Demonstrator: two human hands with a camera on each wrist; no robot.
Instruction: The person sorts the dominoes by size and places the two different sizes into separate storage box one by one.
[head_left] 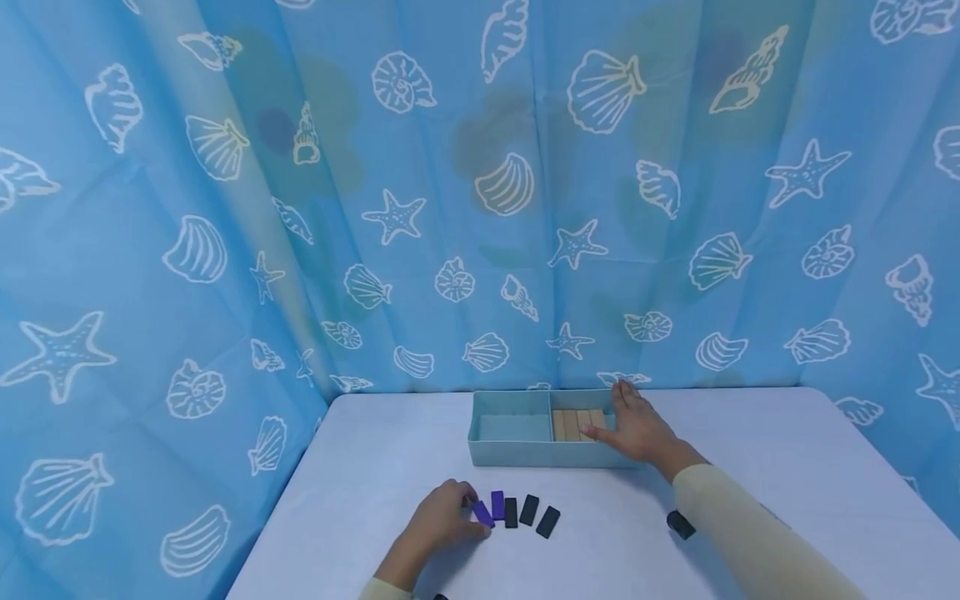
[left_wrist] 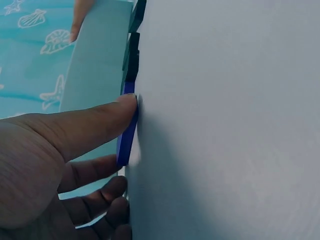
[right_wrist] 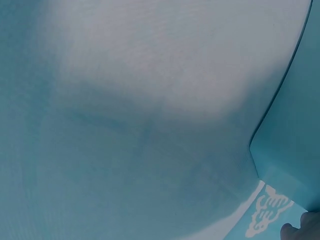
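Note:
My left hand (head_left: 442, 518) pinches a purple rectangular block (head_left: 483, 514) at the left end of a fanned row on the table. In the left wrist view, the thumb presses one face of that purple block (left_wrist: 128, 132), and the other fingers are behind it. Beside it lie a second purple block (head_left: 498, 505) and three black blocks (head_left: 511, 513). Behind the row stands a pale blue-green divided box (head_left: 525, 455). Several light wooden blocks (head_left: 572, 423) lie in its right compartment. My right hand (head_left: 637, 429) rests at the box's right end, fingers extended and thumb over the wooden blocks.
The box's left compartment (head_left: 513, 427) shows its bare bottom. A dark object (head_left: 681, 525) is by the right sleeve, and a dark edge (head_left: 441, 597) shows near the left wrist. White cloth covers the table (head_left: 375, 450); a blue shell-patterned curtain (head_left: 450, 333) hangs behind.

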